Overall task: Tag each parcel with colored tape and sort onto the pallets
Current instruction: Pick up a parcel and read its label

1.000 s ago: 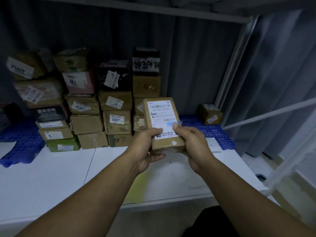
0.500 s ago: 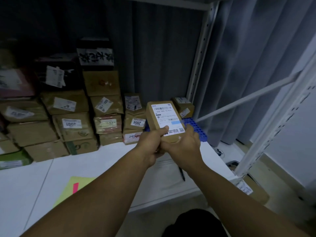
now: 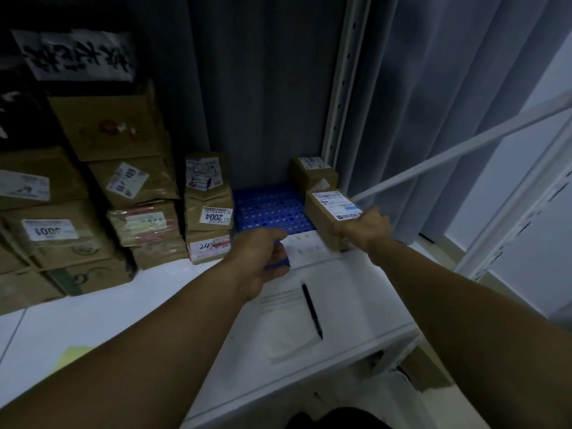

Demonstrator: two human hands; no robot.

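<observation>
The parcel [image 3: 325, 218] is gripped at its near end by the right hand [image 3: 362, 232], fingers curled round it, at the 3 o'clock edge of the blue pallet [image 3: 269, 209]. The left hand [image 3: 260, 258] is curled at the pallet's 6 o'clock edge; whether anything is held cannot be told. 1 pen [image 3: 312, 309] lies on the white surface [image 3: 154, 320].

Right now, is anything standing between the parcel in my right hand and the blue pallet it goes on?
Nothing visible does. The right hand holds the parcel at the right front edge of the blue pallet, with bare grid to its left. One small box sits in the back right corner, behind it.
</observation>
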